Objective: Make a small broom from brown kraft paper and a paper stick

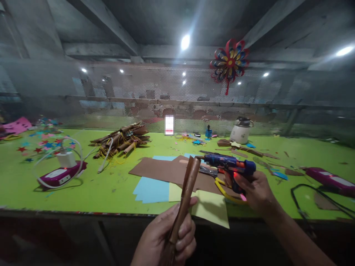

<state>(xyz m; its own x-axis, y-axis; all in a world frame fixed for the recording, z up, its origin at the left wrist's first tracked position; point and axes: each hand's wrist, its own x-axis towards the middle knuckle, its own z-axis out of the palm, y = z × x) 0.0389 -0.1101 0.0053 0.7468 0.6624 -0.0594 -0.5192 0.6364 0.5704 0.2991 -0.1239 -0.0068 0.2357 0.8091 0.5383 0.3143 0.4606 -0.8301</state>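
Observation:
My left hand (177, 231) is closed around a rolled brown paper tube (186, 197), which tilts upright with its top leaning right. In my right hand (259, 192) is a blue glue gun (230, 163) with a red light glowing on it. The gun points left, and its nozzle is at the top end of the tube; whether they touch I cannot tell. Behind the tube lie brown paper sheets (151, 170), light blue sheets (154, 190) and a pale yellow sheet (213, 210). Partly hidden behind the gun, scissors with a yellow handle (222, 188) rest on the paper.
A pile of brown paper rolls (124, 140) with yellow string lies back left. Purple power strips (62, 175) with cables sit at both sides. Paper stars (46, 144) are scattered left. A white jug (240, 131) stands back right, and a paper flower (230, 62) hangs above.

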